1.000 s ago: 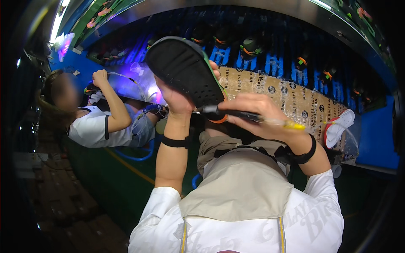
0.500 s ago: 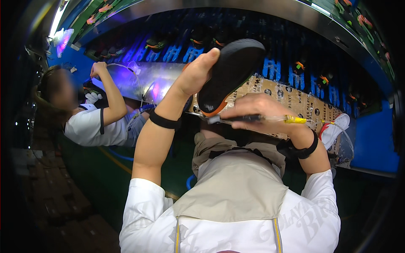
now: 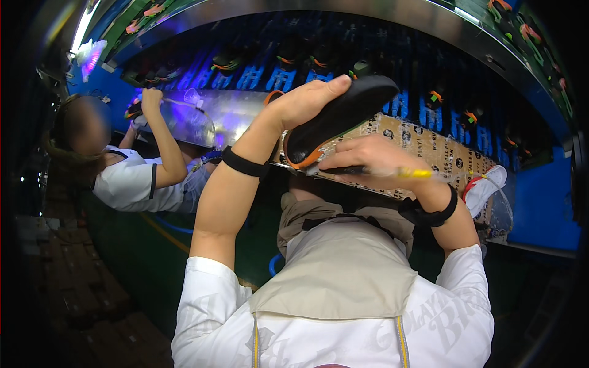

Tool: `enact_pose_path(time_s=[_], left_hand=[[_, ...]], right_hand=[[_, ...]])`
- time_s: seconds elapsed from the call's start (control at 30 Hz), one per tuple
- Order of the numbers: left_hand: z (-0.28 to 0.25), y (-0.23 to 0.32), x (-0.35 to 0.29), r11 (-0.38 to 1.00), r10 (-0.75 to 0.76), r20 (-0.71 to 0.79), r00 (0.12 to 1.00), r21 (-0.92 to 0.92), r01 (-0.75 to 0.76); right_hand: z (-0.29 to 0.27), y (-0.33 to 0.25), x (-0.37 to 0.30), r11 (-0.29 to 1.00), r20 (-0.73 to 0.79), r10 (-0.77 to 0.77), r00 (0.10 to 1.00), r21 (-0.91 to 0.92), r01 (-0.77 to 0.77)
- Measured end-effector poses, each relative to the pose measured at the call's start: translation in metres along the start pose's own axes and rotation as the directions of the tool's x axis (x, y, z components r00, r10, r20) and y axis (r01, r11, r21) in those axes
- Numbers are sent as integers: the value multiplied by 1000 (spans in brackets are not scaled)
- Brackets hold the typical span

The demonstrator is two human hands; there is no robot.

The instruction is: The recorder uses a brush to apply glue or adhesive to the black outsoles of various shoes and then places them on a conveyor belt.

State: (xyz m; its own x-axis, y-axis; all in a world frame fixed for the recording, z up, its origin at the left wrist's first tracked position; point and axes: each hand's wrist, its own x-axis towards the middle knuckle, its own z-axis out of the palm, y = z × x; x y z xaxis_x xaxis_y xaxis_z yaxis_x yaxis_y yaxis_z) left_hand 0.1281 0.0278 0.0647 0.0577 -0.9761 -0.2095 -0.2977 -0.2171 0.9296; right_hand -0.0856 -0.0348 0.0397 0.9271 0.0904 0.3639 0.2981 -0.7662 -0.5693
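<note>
Left hand (image 3: 300, 104) closed on a black shoe sole (image 3: 337, 116), likely light and bendy, best gripped edgewise; right hand (image 3: 374, 162) closed on a yellow-tipped pen (image 3: 374, 172).

the left hand (image 3: 307, 101) grips a black shoe sole (image 3: 340, 116) with an orange edge, tilted up on its side. just below it, the right hand (image 3: 374, 162) holds a yellow-handled brush (image 3: 368, 172) against the sole's lower edge. behind them runs a patterned brown work board (image 3: 429, 144). at left, a co-worker (image 3: 132, 178) in white reaches up to a shiny metal tray (image 3: 184, 119).
</note>
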Motion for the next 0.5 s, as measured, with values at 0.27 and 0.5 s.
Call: enact_pose_path(time_s=[0.27, 0.5], left_hand=[[-25, -99, -27, 603, 204, -399, 894, -669, -436], [25, -183, -113, 352, 25, -147, 989, -924, -146]], right_hand=[[2, 14, -27, 796, -187, 438, 879, 534, -283], [51, 53, -52, 487, -280, 748, 602, 848, -211]])
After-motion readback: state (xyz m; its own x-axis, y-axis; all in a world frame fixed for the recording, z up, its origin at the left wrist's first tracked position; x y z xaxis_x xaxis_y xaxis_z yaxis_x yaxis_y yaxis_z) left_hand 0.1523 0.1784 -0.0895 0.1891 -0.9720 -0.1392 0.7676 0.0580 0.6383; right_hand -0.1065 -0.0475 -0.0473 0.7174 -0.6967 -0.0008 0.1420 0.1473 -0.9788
